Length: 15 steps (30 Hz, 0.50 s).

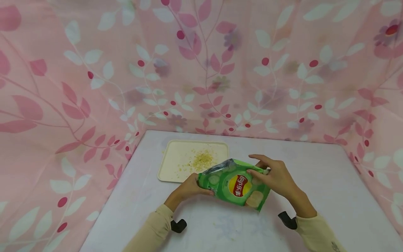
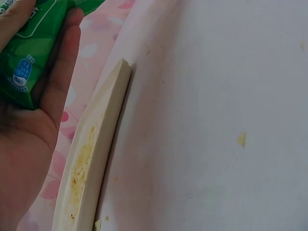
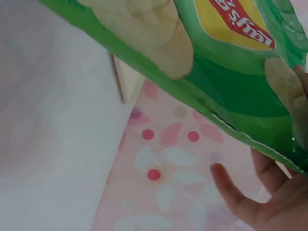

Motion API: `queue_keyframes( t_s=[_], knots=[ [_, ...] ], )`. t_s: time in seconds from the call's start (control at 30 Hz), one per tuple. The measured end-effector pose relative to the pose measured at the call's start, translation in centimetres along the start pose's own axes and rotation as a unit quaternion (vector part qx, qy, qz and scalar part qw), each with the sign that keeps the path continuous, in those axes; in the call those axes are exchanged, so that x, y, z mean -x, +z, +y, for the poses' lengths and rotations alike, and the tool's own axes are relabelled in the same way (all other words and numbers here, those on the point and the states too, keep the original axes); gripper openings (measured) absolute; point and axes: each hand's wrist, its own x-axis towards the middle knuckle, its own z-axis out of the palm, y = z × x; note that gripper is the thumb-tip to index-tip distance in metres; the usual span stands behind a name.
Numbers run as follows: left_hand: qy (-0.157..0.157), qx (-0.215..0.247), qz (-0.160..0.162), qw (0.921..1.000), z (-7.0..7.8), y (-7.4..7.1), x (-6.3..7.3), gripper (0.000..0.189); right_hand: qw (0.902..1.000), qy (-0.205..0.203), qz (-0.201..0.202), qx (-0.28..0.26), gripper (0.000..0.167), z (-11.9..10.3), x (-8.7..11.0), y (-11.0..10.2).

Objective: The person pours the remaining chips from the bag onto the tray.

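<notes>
A green Lay's chip bag (image 1: 217,189) is held tilted above the table by both hands, its printed front facing up. Silvery lining shows along its upper left edge. My left hand (image 1: 190,188) grips the bag's left end; in the left wrist view the green bag (image 2: 36,53) lies between thumb and fingers. At the bag's right end, my right hand (image 1: 279,175) pinches the upper corner, with the index finger extended away. Just behind the bag stands a cream tray (image 1: 171,157), with yellowish chip crumbs (image 1: 203,159) heaped toward its right side.
A white-covered table (image 1: 315,175) lies under everything. Small crumbs (image 2: 242,139) are scattered on its cover. Pink floral cloth (image 1: 239,87) hangs along the back and sides. Black curved pieces (image 1: 178,226) stick out at both sleeve cuffs.
</notes>
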Motion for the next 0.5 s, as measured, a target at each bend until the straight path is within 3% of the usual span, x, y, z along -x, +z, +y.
queue_keyframes(
  t_s=[0.1,0.2,0.27,0.33,0.4,0.5],
  knots=[
    [0.01,0.003,0.011,0.9999,-0.1,0.0,0.0,0.035,0.9947,-0.066,0.054,0.058,0.062,0.2,0.0,0.2],
    [0.017,0.008,0.032,0.9993,-0.3,0.0,-0.2,0.042,0.9905,-0.09,0.09,0.05,0.087,0.3,0.2,0.6],
    [0.02,0.025,0.04,0.9987,-0.4,0.0,-0.3,0.048,0.9949,-0.056,0.078,-0.03,0.101,0.4,0.5,1.0],
    [0.028,0.053,0.045,0.9972,-0.3,-0.1,-0.4,0.056,0.9897,0.025,0.04,-0.135,0.105,0.7,0.9,1.3],
    [0.041,0.083,0.044,0.9947,-0.1,0.0,-0.5,0.066,0.965,0.115,-0.017,-0.235,0.09,1.3,1.5,1.6],
    [0.057,0.118,0.035,0.9907,0.4,0.2,-0.5,0.076,0.9132,0.198,-0.113,-0.338,0.067,2.7,2.2,2.4]
  ],
)
